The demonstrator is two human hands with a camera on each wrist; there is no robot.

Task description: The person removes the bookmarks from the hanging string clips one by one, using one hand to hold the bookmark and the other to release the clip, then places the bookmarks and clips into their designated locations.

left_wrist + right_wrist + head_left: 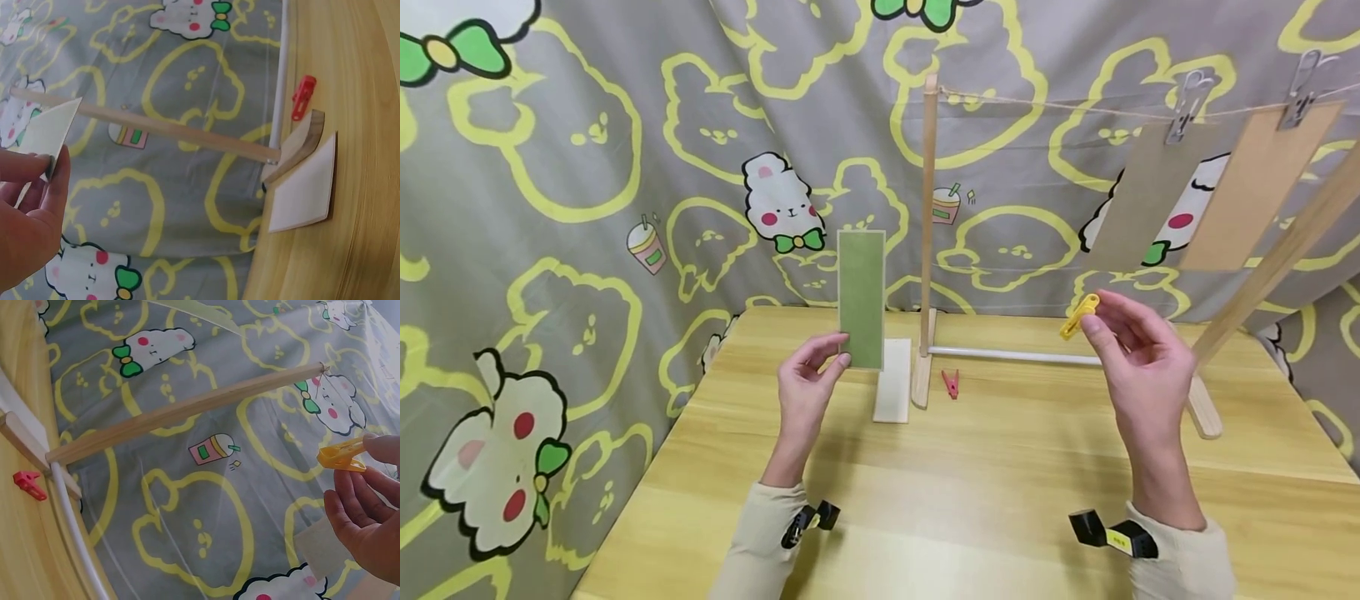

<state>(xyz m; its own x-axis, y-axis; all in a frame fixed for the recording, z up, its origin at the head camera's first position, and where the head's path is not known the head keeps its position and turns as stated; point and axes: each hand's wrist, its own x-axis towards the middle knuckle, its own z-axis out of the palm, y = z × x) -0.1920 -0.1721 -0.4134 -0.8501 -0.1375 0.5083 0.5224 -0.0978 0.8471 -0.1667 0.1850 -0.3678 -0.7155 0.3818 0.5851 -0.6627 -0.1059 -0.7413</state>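
My left hand [808, 379] pinches a green rectangular card [861, 300] by its lower left edge and holds it upright above the table. In the left wrist view the card [53, 128] shows a pale face between thumb and fingers. Over on the right, my right hand [1146, 354] pinches a yellow clothespin [1079, 316] between thumb and fingers, raised in front of the wooden stand. The right wrist view shows this yellow clothespin [340, 456] at the fingertips, its tip pointing left.
A wooden stand [928, 225] carries a string [1075, 107]; a grey-brown card [1153, 196] and a tan card [1262, 187] hang from it by metal clips. A white rod [1015, 355] joins its feet. On the table [970, 500] lie a red clothespin [951, 384] and a white card [892, 392].
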